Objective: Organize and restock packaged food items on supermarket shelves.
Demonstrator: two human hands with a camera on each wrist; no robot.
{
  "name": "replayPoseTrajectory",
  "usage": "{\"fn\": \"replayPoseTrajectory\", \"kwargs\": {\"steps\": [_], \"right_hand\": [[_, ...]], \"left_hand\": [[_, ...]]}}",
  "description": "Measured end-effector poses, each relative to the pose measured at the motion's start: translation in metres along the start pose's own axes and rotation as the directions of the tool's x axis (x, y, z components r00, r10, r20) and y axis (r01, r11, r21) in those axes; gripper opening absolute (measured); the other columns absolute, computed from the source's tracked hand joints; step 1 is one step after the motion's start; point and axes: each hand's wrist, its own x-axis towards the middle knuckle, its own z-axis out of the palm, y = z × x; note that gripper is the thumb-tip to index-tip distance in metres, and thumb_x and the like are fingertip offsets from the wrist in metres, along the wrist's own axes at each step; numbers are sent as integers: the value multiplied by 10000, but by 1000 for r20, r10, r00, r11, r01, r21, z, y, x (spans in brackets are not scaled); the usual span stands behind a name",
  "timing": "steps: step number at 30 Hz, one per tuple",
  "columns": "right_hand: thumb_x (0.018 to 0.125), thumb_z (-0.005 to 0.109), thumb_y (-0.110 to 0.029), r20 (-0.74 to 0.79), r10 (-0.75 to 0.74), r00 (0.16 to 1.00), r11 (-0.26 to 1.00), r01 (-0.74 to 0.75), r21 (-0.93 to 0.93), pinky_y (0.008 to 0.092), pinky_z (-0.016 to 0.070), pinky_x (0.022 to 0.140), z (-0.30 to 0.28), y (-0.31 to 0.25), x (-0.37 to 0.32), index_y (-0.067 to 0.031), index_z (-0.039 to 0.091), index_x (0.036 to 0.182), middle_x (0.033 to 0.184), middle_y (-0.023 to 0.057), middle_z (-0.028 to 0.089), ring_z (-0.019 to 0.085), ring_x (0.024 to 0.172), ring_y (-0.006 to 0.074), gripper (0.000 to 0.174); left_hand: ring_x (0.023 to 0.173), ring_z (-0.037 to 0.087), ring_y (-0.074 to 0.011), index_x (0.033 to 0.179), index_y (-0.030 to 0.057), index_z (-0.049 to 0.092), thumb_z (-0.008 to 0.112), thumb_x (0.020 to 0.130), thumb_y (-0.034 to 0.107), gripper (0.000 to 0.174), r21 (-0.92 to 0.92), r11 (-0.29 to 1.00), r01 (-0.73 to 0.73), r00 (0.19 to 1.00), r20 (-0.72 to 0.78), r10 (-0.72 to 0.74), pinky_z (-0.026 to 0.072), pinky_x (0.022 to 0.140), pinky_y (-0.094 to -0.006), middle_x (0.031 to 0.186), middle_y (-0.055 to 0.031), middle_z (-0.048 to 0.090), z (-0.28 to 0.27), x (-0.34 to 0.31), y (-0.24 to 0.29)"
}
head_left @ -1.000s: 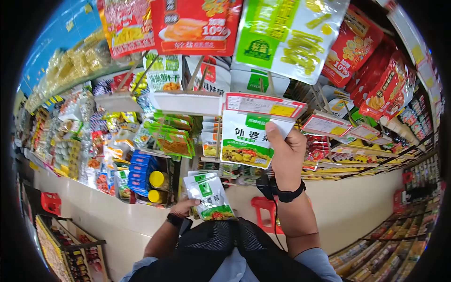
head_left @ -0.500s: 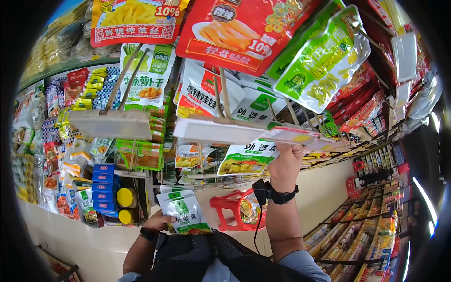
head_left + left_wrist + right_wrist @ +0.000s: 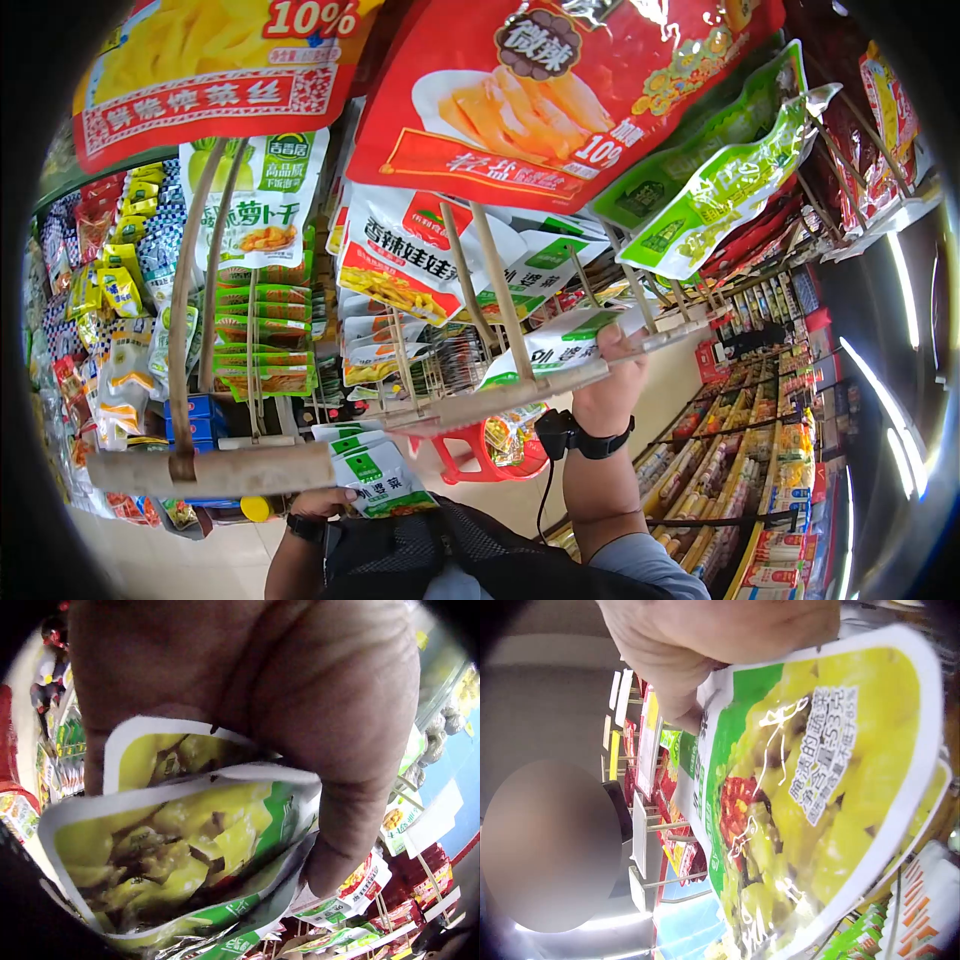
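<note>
In the head view my left hand [image 3: 322, 502] is low in front of my body, gripping a small stack of white and green pickled-vegetable pouches [image 3: 378, 475]. The left wrist view shows the thumb and fingers curled round those pouches [image 3: 165, 855], which have yellow food pictures on them. My right hand [image 3: 610, 385] pinches one more pouch [image 3: 555, 345] of the same kind by its upper part. That pouch is tilted beside the hooks, partly behind a price-tag holder [image 3: 510, 385]. Up close in the right wrist view, the pouch [image 3: 802, 795] hangs below the fingers.
Large red pouches [image 3: 540, 100] hang overhead, with green pouches [image 3: 710, 190] to their right. Metal hooks [image 3: 500, 290] stick out toward me. A red basket [image 3: 465, 455] with packets stands on the floor below. Packed shelves [image 3: 690, 450] line the right side.
The head view has come closer to the rack and turned. My right hand's pouch has gone from facing me to lying tilted beside the hooks. The left hand keeps its pouches.
</note>
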Motion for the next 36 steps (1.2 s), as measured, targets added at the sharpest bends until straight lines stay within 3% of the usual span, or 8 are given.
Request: {"fn": "replayPoseTrajectory", "kwargs": {"steps": [10,18,27,29,31,33,34,36], "right_hand": [[866,620,-143,71,-3,997,997,9,-83,261,460,473,-23,15,-1,-69,512,904,710,23,553,529,531,116,136],[848,632,-106,37,8,999,1000,-7,-29,277,492,581,-8,8,-4,-105,515,783,756,5,580,564,647,111,134],[858,610,3,-45,26,999,998,-23,56,285,487,765,-5,34,18,-24,550,981,893,28,609,598,812,162,139],[858,629,-14,-37,36,999,953,-46,-300,304,484,821,11,19,23,-11,547,1037,968,41,618,599,880,175,197],[881,622,-65,180,-295,938,624,332,-707,286,472,765,1,22,28,-7,578,1049,954,52,633,592,855,145,183],[910,594,-96,300,-429,852,562,512,-650,252,463,704,-15,29,7,8,595,1038,936,76,638,581,823,117,166],[914,582,-84,130,-282,951,841,310,-444,246,464,729,-13,27,-9,26,580,1044,971,94,631,579,850,124,171],[917,561,-56,119,-502,856,699,483,-527,232,456,726,-27,36,-40,39,557,1007,956,102,618,576,836,130,131]], "left_hand": [[1090,585,-274,1270,0,492,745,683,95,646,-17,998,56,997,-44,-57,447,966,-400,1182,-108,615,-16,5,-3],[1084,590,-278,1264,0,488,750,681,110,649,-1,1000,25,998,-51,-25,463,952,-418,1173,-113,616,-19,4,-4],[1144,542,-254,1316,-1,441,749,690,106,706,20,1000,-17,996,-88,18,411,999,-378,1238,-94,572,-16,1,-3],[1173,521,-252,1358,11,398,737,688,93,755,69,998,4,990,-138,5,394,1014,-380,1269,-84,549,-17,-5,-2],[1184,511,-240,1378,10,365,697,725,103,739,193,981,-23,995,-87,41,393,1016,-386,1301,-89,525,-4,-6,10],[1157,530,-232,1354,9,393,700,770,154,675,253,967,-6,992,-120,37,405,1004,-381,1272,-96,551,7,-11,15],[1141,541,-232,1346,8,409,721,776,176,671,259,966,17,991,-135,19,408,1000,-374,1250,-98,569,17,-13,22],[1147,536,-229,1348,5,412,732,773,185,683,312,950,1,996,-81,25,406,1001,-373,1259,-105,563,31,-17,34]]}}
